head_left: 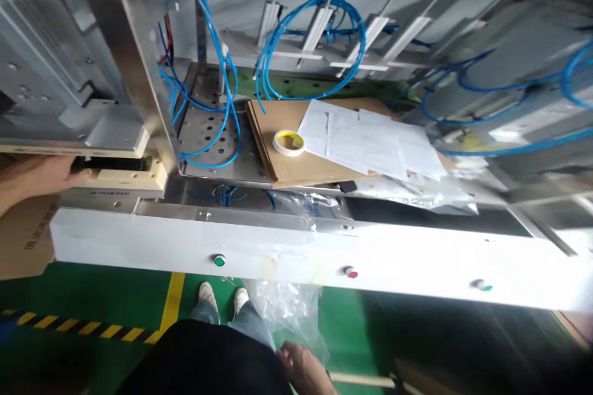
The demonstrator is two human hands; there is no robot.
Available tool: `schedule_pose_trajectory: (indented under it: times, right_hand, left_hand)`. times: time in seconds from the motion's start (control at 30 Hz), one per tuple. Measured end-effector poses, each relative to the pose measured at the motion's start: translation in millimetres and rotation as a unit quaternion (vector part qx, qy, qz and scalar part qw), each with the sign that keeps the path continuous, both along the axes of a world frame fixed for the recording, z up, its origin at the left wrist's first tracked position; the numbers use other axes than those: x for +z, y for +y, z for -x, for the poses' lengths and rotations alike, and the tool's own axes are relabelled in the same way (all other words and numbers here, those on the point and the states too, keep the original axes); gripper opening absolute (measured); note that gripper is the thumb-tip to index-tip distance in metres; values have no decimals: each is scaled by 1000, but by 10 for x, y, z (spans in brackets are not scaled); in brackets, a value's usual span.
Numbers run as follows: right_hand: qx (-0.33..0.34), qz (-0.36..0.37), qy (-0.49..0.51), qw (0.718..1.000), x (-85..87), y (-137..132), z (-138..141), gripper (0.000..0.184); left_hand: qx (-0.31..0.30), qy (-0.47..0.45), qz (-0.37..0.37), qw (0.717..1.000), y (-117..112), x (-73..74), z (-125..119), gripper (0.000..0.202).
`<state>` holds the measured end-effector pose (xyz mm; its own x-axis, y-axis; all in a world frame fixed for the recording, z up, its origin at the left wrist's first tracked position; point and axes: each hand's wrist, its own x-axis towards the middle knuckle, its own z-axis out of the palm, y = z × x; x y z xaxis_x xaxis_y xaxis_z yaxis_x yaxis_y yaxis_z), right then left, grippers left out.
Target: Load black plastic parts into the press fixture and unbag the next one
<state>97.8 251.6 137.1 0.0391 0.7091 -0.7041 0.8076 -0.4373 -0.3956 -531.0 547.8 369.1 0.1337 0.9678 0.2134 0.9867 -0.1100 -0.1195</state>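
My left hand [39,176] reaches in at the left edge, its fingers stretched out at the near end of a cream-coloured fixture [157,176]. A dark flat part [120,164] lies in the slot of this fixture, beside my fingertips; whether they touch it I cannot tell. Over the slot sits a metal press plate [115,126] with a cream underside. Low in the view, my right hand [303,367] hangs by my body, fingers curled, with nothing visible in it. Behind it a clear plastic bag [290,308] hangs below the white front panel [162,241].
Cardboard sheets [278,117] carry a tape roll [289,142] and white papers [365,139]. Coiled blue air tubes [266,68] loop around the cylinders. Green [219,260] and red [352,273] buttons stick out of the panel. A cardboard box [25,241] stands at the left.
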Motion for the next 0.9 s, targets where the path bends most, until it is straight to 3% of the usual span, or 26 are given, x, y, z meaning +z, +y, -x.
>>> schedule_pose_trajectory:
  times: [0.1, 0.17, 0.23, 0.3, 0.4, 0.5, 0.57, 0.73, 0.9]
  right_hand:
    - [57, 8, 85, 995, 457, 230, 234, 21]
    - [126, -14, 198, 972, 799, 445, 428, 31]
    - [112, -174, 204, 957, 1057, 694, 582, 38]
    - [105, -396, 86, 908, 1156, 937, 652, 31]
    - [138, -589, -77, 793, 1025, 1212, 603, 20]
    - [168, -651, -97, 734, 774, 1354, 491, 19]
    - [163, -666, -82, 723, 645, 1380, 447, 19]
    - [133, -669, -64, 728, 491, 1317, 475, 27]
    - [115, -668, -67, 732, 410, 1271, 509, 20]
  left_hand:
    - [-117, -12, -124, 985, -272, -144, 79, 85]
    - [-179, -72, -131, 972, -548, -244, -30, 63]
    - [-187, -109, -144, 966, -862, -350, -276, 71]
    - [-173, -133, -186, 958, -1152, -459, -630, 77]
    - [-227, -158, -159, 948, -1419, -588, -1260, 76]
    - [-295, -153, -136, 933, -1436, -649, -1858, 76]
    - [-311, -159, -127, 928, -1348, -674, -2201, 73]
    - [-344, -165, -76, 921, -1010, -770, -2939, 63]
    - [-369, -163, -14, 915, -763, -878, -3453, 53]
